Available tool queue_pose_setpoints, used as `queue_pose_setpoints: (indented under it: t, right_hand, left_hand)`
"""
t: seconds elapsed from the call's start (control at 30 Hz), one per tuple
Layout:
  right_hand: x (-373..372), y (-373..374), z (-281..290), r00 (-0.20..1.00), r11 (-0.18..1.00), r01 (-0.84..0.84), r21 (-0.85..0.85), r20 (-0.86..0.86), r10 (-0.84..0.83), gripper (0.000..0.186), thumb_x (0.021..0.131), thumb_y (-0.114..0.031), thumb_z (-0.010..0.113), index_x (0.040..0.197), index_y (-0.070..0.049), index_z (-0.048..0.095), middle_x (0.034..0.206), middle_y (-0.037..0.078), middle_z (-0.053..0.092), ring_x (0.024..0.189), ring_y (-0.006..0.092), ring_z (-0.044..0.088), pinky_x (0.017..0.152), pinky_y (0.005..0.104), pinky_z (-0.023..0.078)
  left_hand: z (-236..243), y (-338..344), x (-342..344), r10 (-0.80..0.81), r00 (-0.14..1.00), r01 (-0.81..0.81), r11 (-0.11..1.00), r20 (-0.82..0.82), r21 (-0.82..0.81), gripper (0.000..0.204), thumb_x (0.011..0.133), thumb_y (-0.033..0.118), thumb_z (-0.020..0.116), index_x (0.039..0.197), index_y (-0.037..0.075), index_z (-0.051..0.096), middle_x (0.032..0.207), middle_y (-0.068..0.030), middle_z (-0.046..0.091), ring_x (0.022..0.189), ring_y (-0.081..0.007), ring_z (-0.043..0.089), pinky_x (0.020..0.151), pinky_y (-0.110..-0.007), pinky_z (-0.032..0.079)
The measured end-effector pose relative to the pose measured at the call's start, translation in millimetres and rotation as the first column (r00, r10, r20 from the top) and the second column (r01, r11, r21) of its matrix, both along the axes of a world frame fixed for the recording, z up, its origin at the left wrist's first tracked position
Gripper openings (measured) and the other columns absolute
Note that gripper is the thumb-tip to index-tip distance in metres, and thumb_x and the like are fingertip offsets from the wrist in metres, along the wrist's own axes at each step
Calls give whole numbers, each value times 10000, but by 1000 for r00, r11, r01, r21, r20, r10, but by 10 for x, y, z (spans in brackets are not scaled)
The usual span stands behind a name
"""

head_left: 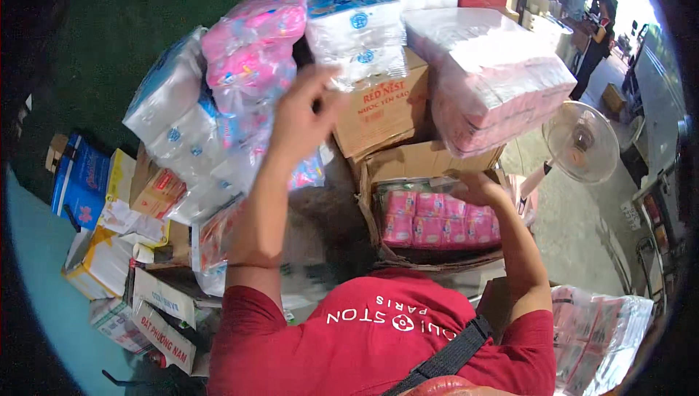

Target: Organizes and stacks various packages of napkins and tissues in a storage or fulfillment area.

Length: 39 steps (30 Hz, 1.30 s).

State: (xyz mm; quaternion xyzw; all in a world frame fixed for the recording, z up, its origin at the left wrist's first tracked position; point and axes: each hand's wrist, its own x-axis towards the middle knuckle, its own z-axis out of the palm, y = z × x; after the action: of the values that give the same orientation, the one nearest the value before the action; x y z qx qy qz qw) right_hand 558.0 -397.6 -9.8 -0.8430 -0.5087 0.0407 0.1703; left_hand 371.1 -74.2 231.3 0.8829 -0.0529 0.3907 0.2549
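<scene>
My left hand is raised in front of the stacked packs, its fingers curled and smeared by motion. Just beyond it are a clear-wrapped white pack with a blue top and a tall plastic bag of pink packs. I cannot make out anything in its grasp. Over the right part of an opened cardboard carton, my right hand has its fingers stretched out, close to the carton's back flap. Rows of small pink packs fill that carton. Whether the fingertips touch the flap is unclear.
A closed brown carton stands behind the opened one, beside a large wrapped pink-and-white bundle. A fan is at the right. Mixed boxes crowd the left; wrapped packs sit lower right. A person stands far off.
</scene>
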Motion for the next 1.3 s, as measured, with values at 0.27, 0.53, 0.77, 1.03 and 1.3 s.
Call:
queue_pose_setpoints:
  t: [0.27, 0.53, 0.77, 1.03, 1.3]
  right_hand:
    - [-684, 1217, 1989, 957, 902, -95, 422, -212, 200, 503, 815, -172, 651, 1254, -39, 443, 1124, 147, 556, 1011, 238, 563, 815, 336, 486]
    - [-1042, 2060, 2394, 878, 734, -61, 677, -313, 361, 510, 860, -192, 609, 1273, 15, 394, 1182, 158, 501, 1071, 198, 499, 896, 317, 433]
    - [-1192, 2528, 2461, 753, 668, 94, 738, -492, 437, 561, 892, -316, 562, 1291, 30, 374, 1256, 153, 467, 1164, 211, 447, 974, 307, 357]
    - [-1424, 2622, 2542, 668, 542, 175, 822, -504, 548, 694, 885, -463, 506, 1348, 8, 293, 1338, 152, 380, 1222, 213, 387, 992, 348, 343]
    - [-1423, 2194, 2527, -108, 168, 652, 740, -129, 986, 454, 877, -466, 509, 1111, -77, 530, 1094, 97, 576, 1017, 228, 546, 888, 367, 449]
  left_hand:
    - [826, 725, 119, 510, 794, -602, 587, 330, 541, 738, 649, 380, 739, 1303, 236, 429, 1371, -152, 349, 1308, -393, 203, 1010, -624, 144]
    - [906, 1198, 167, 575, 789, -580, 583, 215, 569, 577, 743, 393, 647, 1270, 236, 473, 1243, -31, 522, 1160, -267, 468, 959, -582, 296]
    - [1129, 1497, 229, 500, 806, -591, 669, 316, 451, 456, 764, 386, 618, 1185, 224, 557, 1182, -2, 569, 1073, -238, 533, 916, -457, 364]
    - [1243, 775, 64, 270, 793, -521, 764, 546, 381, 282, 744, 330, 622, 1006, 225, 646, 1025, 16, 638, 912, -207, 584, 830, -404, 359]
    - [443, -203, -306, -45, 890, -275, 741, 454, 613, 262, 769, 187, 533, 1012, 111, 598, 1096, -92, 575, 999, -261, 522, 837, -425, 368]
